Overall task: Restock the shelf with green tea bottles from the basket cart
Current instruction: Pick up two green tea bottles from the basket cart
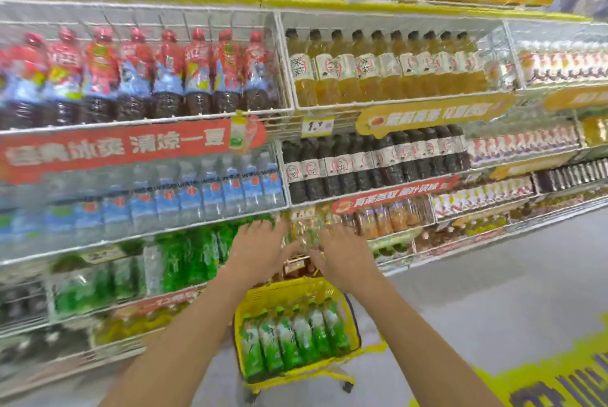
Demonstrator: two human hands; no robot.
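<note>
Below, yellow basket [283,291] holds green tea bottles [292,339]; left hand [260,250], right hand [343,257]: grip unclear

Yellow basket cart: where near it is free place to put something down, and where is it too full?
Free: the grey floor right of the yellow basket cart, in front of the low shelves. Crowded: green tea bottles fill the basket side by side; the shelf rows look packed.

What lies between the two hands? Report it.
Head view: a blurred, pale item lies between the left hand and the right hand; it is too smeared to identify.
</note>
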